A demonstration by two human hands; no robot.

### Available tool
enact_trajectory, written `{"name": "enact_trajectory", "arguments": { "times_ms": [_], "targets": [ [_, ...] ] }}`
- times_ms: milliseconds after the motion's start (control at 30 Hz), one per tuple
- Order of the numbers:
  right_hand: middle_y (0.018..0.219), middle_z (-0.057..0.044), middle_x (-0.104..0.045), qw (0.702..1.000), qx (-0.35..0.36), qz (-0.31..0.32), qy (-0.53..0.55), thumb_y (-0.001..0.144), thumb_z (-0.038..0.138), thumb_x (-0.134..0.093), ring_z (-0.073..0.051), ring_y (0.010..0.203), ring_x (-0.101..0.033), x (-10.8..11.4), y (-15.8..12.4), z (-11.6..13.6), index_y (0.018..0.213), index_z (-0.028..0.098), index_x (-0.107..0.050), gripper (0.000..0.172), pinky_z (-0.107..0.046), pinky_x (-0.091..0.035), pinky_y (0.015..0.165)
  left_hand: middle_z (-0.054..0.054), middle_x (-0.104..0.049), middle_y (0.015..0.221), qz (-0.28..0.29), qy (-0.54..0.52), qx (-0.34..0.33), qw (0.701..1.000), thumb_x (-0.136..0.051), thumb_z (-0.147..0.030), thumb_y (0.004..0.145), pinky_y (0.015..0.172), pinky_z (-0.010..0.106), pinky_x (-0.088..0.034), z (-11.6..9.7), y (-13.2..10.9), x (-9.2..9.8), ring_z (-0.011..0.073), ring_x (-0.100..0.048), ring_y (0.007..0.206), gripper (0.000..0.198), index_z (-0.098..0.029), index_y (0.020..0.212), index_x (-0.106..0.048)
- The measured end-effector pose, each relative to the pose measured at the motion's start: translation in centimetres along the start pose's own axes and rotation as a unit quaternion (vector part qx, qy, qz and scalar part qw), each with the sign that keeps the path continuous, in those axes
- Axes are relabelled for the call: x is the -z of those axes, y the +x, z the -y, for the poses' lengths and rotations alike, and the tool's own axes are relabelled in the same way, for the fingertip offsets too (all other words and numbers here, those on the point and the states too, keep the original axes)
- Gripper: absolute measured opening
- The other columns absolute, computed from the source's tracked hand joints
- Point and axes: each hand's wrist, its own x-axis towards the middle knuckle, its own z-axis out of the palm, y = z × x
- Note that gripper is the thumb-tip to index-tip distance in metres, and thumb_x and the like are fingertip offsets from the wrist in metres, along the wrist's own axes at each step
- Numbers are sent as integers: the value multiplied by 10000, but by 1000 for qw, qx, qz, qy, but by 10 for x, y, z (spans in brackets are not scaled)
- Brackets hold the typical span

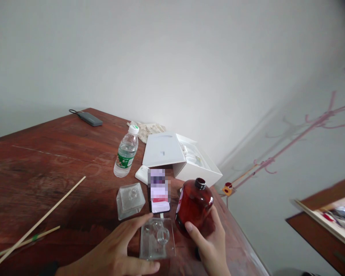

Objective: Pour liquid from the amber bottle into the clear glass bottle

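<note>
My right hand (pixel 211 237) grips a reddish-brown bottle (pixel 194 205) around its lower side; its neck is uncapped. My left hand (pixel 115 249) is spread with thumb and fingers apart, beside the left edge of a clear plastic piece (pixel 156 243) with round recesses. A second clear plastic piece (pixel 130 199) sits further back, to the left. Between that piece and the bottle lies a phone (pixel 160 206) with a lit, partly blurred screen and a white cable at its near end.
A water bottle (pixel 127 151) stands behind the plastic pieces. An open white box (pixel 201 172) is at the back, beside a cloth (pixel 148 130). Thin sticks (pixel 47 214) lie at left, a grey device (pixel 90 119) at far left. A pink rack (pixel 299 136) leans at right.
</note>
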Motion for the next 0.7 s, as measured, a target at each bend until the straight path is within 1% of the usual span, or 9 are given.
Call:
{"name": "enact_trajectory", "arguments": {
  "times_ms": [67,100,167,200,333,400,500,600,700],
  "targets": [
    [1365,-143,-809,1000,-3,-1,3,772,327,-966,-375,1209,-804,0,0,1,1398,234,-687,691,-470,-664,1011,-5,-246,1851,-18,6,16,1000,-759,-118,994,1208,406,-552,2,-4,-6,327,-508,1579,496,-378,1415,-728],
    [1362,-138,-811,1000,-2,0,6,774,323,-966,-372,1210,-804,0,0,1,1394,238,-689,685,-463,-663,1009,-12,-229,1854,-23,13,21,999,-743,-65,975,1224,427,-539,3,-5,-8,328,-509,1578,534,-381,1406,-731],
    [1377,-129,-807,1000,4,5,14,773,316,-966,-364,1223,-798,-1,0,1,1396,249,-692,683,-444,-658,1010,-14,-242,1849,-35,26,23,999,-684,31,936,1252,461,-512,4,-7,-11,330,-517,1572,601,-368,1383,-738],
    [1385,-125,-804,1000,8,7,16,773,314,-965,-358,1227,-796,-1,0,1,1397,254,-694,683,-435,-655,1011,-11,-249,1846,-44,28,19,998,-657,55,924,1251,457,-515,5,-7,-12,327,-524,1567,624,-360,1384,-732],
    [1394,-114,-799,1000,12,13,9,778,316,-960,-339,1217,-794,0,-1,0,1397,266,-693,676,-421,-646,1012,-7,-223,1849,-68,10,5,998,-618,58,914,1223,407,-542,7,-10,-12,314,-518,1573,680,-368,1441,-666],
    [1390,-117,-800,1000,10,11,3,777,324,-964,-340,1216,-794,1,-2,-2,1397,264,-690,681,-427,-645,1015,-14,-219,1846,-65,6,3,998,-592,62,910,1230,402,-532,9,-11,-12,299,-500,1586,703,-382,1453,-641],
    [1383,-132,-801,1000,7,5,-5,767,348,-970,-366,1225,-792,2,-3,-4,1392,249,-689,693,-462,-651,1020,-1,-236,1838,-81,-9,3,997,-543,65,929,1231,402,-532,13,-12,-15,288,-478,1600,687,-366,1459,-610],
    [1355,-137,-814,1000,4,0,-11,741,368,-981,-389,1216,-799,2,-3,-6,1375,242,-701,704,-489,-665,1012,1,-279,1826,-98,-28,10,995,-539,51,943,1211,412,-552,14,-13,-20,294,-493,1590,669,-372,1457,-601],
    [1332,-141,-827,1000,17,-1,-20,720,355,-985,-401,1203,-808,1,-1,-6,1358,235,-724,700,-491,-680,999,-7,-325,1811,-95,-34,31,994,-557,46,943,1210,423,-549,11,-11,-18,290,-516,1574,671,-390,1448,-631]
  ]
}}
